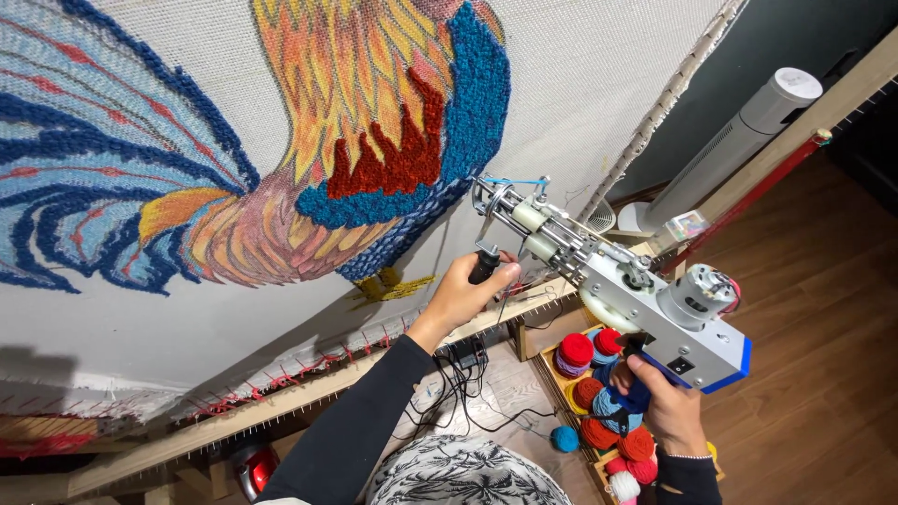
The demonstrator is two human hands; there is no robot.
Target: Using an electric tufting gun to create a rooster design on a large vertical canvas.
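A tufting gun (pixel 617 285) of grey metal with a blue-edged body and a round motor is held up to a stretched white cloth (pixel 580 84). My left hand (pixel 468 295) grips its black front handle. My right hand (pixel 669 397) grips the rear handle under the body. The gun's needle end (pixel 486 196) sits just off the cloth, beside the blue tufted patch (pixel 468 122) of a partly tufted bird design in orange, red and blue. A thin blue yarn runs along the top of the gun.
A wooden frame bar (pixel 309 393) with tack strips holds the cloth's lower edge. Below stands a box of several yarn balls (pixel 599 402), red, orange and blue. Black cables (pixel 458 374) lie on the wood floor. A white tower fan (pixel 730 140) stands at right.
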